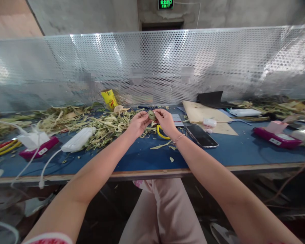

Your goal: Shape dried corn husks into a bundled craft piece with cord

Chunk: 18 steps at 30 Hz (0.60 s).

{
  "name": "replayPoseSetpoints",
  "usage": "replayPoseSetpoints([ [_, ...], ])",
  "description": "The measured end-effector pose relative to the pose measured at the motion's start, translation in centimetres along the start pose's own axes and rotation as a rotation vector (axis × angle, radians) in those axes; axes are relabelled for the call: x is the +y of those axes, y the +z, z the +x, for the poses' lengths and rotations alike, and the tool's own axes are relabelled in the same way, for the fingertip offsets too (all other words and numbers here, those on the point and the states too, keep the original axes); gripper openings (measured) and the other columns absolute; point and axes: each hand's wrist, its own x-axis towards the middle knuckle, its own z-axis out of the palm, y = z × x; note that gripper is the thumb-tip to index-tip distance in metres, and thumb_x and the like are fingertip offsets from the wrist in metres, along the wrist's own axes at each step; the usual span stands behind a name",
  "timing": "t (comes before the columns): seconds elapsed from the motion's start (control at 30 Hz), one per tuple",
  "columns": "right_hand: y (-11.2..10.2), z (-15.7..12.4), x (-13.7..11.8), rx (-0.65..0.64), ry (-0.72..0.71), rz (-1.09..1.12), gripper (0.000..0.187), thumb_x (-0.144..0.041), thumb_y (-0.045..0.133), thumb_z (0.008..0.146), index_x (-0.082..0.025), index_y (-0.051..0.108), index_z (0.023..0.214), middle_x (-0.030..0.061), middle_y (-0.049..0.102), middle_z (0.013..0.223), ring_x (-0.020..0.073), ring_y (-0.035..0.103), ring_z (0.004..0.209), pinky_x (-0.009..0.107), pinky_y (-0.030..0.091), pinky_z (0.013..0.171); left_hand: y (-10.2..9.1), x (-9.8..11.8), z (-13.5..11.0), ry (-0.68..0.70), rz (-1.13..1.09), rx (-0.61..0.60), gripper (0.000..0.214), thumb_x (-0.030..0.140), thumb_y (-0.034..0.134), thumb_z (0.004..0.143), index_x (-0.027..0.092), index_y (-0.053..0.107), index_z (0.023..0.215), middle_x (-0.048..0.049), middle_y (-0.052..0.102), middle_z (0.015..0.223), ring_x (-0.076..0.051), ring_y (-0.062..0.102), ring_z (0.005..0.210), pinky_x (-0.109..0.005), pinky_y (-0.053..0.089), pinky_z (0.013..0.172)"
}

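Observation:
Both my hands meet above the blue table (142,157), pinching one small green plant piece (151,115) between them. My left hand (139,122) grips it from the left with its fingertips closed. My right hand (165,121) holds it from the right, fingers curled round it, a thin bracelet on the wrist. Under the right hand lies a yellow-handled tool (161,134). A heap of dry green husks and leaves (96,123) lies just left of my hands.
A black phone (201,136) lies right of my right wrist, near a brown paper sheet (205,117). A yellow can (109,99) stands at the perforated metal screen (152,64). White power banks (78,139) with cables and magenta devices (273,137) lie on both sides.

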Motion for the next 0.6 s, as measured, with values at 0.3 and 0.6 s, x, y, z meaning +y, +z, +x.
replayPoseSetpoints([
  [0.3, -0.5, -0.1, -0.6, -0.041, -0.029, -0.032, 0.023, -0.037, 0.057, 0.07, -0.019, 0.058, 0.083, 0.0011, 0.061, 0.079, 0.0091, 0.056, 0.061, 0.027, 0.052, 0.06, 0.1, -0.1, -0.2, 0.01, -0.015, 0.009, 0.016, 0.006, 0.064, 0.066, 0.017, 0.053, 0.07, 0.003, 0.063, 0.063, -0.008, 0.059, 0.059, -0.026, 0.049, 0.071],
  [0.6, -0.7, -0.3, -1.4, -0.072, -0.039, -0.048, 0.022, -0.035, 0.064, 0.065, -0.018, 0.059, 0.078, 0.0007, 0.059, 0.071, 0.0112, 0.057, 0.061, 0.031, 0.053, 0.064, 0.1, 0.1, -0.1, 0.003, 0.005, -0.01, 0.012, 0.007, 0.064, 0.068, 0.016, 0.057, 0.072, 0.0029, 0.064, 0.063, -0.006, 0.059, 0.057, -0.023, 0.049, 0.068],
])
